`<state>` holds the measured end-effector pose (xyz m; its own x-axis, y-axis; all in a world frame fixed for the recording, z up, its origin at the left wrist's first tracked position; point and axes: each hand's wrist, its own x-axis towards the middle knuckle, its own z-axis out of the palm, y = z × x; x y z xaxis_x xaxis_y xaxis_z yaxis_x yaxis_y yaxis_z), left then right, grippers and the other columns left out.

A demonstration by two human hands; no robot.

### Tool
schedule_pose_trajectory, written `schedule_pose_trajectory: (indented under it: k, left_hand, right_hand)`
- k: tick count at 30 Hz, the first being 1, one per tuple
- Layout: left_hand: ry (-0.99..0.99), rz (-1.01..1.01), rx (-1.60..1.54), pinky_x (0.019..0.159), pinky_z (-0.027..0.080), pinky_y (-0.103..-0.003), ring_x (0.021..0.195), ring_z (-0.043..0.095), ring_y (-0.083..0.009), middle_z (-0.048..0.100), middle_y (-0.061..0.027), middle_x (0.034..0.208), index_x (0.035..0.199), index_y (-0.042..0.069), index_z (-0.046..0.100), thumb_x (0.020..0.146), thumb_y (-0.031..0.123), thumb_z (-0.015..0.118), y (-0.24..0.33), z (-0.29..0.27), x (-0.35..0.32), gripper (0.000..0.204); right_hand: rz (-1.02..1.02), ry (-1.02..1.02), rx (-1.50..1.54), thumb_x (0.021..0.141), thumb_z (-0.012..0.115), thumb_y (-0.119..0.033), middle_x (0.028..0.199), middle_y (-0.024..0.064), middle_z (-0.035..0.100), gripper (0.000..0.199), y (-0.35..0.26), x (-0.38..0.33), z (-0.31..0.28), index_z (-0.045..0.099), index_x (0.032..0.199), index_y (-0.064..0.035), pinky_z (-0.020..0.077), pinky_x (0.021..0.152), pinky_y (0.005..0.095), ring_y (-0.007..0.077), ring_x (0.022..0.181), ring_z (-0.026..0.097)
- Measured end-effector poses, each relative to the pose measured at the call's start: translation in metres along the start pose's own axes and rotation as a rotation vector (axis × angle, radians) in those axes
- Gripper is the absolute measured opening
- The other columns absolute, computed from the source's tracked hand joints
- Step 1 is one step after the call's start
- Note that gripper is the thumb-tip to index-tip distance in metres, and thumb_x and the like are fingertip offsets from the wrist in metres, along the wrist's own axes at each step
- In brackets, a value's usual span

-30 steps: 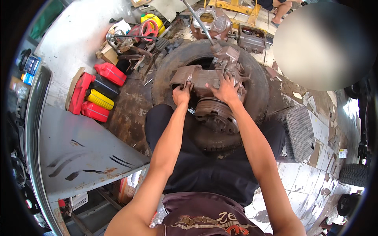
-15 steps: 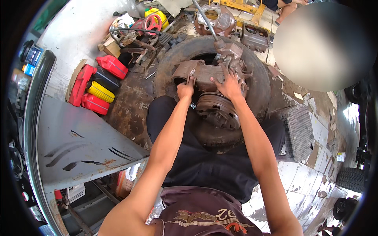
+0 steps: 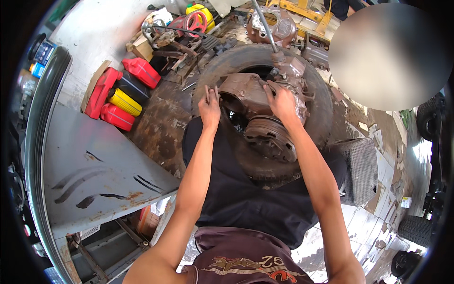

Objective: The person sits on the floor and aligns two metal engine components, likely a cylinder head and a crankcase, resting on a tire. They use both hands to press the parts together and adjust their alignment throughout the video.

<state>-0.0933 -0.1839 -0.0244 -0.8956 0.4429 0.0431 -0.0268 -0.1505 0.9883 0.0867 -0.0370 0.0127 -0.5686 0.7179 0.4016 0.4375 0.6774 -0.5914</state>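
A rust-brown gearbox housing (image 3: 248, 92) lies across a large tyre (image 3: 321, 94) between my legs. A long metal lever (image 3: 265, 26) rises from its far end, and a round grooved drum (image 3: 268, 132) sits at its near side. My left hand (image 3: 209, 108) is raised beside the housing's round left opening, fingers stretched upward, with nothing visible in it. Fingers apart, my right hand (image 3: 282, 102) rests on top of the housing near the lever's base; its fingertips are partly hidden from me.
Red, black and yellow plastic containers (image 3: 124, 104) stand at the left, beyond a grey metal panel (image 3: 104, 161). Another round casting (image 3: 272, 28) and a yellow frame (image 3: 324, 21) are at the back. A textured grey block (image 3: 359, 165) is by my right knee.
My left hand has come off the housing and moved left, fingers up. My right hand has shifted slightly on the housing. The whole scene sits a little further right and lower.
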Motion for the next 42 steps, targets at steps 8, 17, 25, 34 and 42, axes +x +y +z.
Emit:
schedule_pose_trajectory:
  k: [8,17,25,34,42]
  left_hand:
    - [0.106,-0.038,-0.153,0.074,0.051,-0.028,0.077,0.062,-0.0116,0.068,-0.0052,0.088,0.104,-0.009,0.065,0.106,0.028,0.05,0.003,0.013,-0.004,0.04]
    - [0.122,-0.011,-0.033,0.075,0.05,-0.027,0.08,0.062,-0.0109,0.069,-0.0058,0.093,0.11,-0.012,0.062,0.107,0.027,0.05,0.012,-0.01,-0.007,0.041]
    - [-0.044,0.06,0.139,0.083,0.05,-0.027,0.094,0.065,-0.0127,0.071,-0.012,0.111,0.12,-0.017,0.058,0.107,0.025,0.05,0.019,0.003,-0.015,0.045]
    - [0.009,0.015,0.202,0.101,0.045,-0.031,0.121,0.061,-0.0253,0.061,-0.0269,0.13,0.109,-0.019,0.058,0.1,0.017,0.048,0.024,0.002,-0.018,0.038]
    - [0.125,0.18,0.027,0.087,0.049,-0.034,0.094,0.065,-0.023,0.066,-0.0211,0.101,0.105,-0.018,0.058,0.097,0.016,0.049,-0.009,-0.007,-0.003,0.036]
  right_hand:
    - [-0.218,-0.119,-0.018,0.095,0.062,-0.018,0.094,0.0276,0.068,0.034,-0.005,0.0,0.032,0.064,0.127,-0.0056,0.0536,0.078,0.0521,0.0467,0.086,0.065]
    - [-0.129,-0.402,-0.016,0.096,0.06,-0.023,0.096,0.0246,0.07,0.024,-0.044,-0.013,-0.026,0.071,0.111,-0.0074,0.0531,0.082,0.0519,0.044,0.091,0.067]
    - [-0.385,-0.203,-0.201,0.09,0.066,-0.017,0.087,0.0214,0.066,0.052,-0.003,-0.026,0.041,0.051,0.135,0.005,0.055,0.076,0.0454,0.0374,0.081,0.066]
    - [-0.165,-0.215,0.054,0.094,0.059,-0.017,0.088,0.0231,0.07,0.022,-0.056,-0.018,-0.014,0.071,0.104,-0.0004,0.0545,0.076,0.0512,0.0424,0.082,0.068]
    - [-0.214,-0.497,-0.273,0.095,0.059,-0.019,0.086,0.0261,0.069,0.019,-0.03,-0.028,-0.011,0.07,0.099,-0.0048,0.0525,0.075,0.0543,0.0461,0.08,0.066]
